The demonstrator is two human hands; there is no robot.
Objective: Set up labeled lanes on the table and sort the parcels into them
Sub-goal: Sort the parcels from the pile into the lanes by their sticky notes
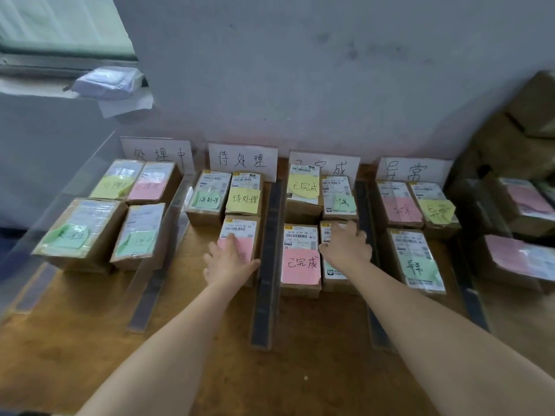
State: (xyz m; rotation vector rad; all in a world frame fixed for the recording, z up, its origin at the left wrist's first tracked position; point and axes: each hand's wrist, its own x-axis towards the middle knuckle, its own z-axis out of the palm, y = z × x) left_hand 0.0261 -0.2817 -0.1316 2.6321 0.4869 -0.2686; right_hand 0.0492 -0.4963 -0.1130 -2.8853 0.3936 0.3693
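Because the right hand [345, 247] lies spread over it, the small brown cardboard parcel [338, 283] two boxes to the right of the long dark flat divider strip [267, 259] shows only a corner of its white label and a sliver of green note; the fingers lie flat and apart on its top, gripping nothing; the left hand [228, 262], also flat with straight fingers, rests on the pink-noted cardboard parcel [237, 231] just left of the strip, hiding most of the note's writing; beyond the strip's far end, four white paper signs [241, 159] lean against the grey wall, and the one right of the strip is half hidden by a box in front of it; further left of the strip, clear glossy plastic dividers [156, 265] throw glare over boxes whose notes read poorly; far right of the strip, more pink-noted boxes [516, 205] are smeared and cut by the frame edge; every parcel is a squat, matte, square-edged box with a shiny label and a soft pastel paper note, some curling at the corners; open orange-brown wood of the table [210, 340] shows along the strip's near half, crossed by both forearms; a second dark strip [365, 205] runs close beside the right hand.
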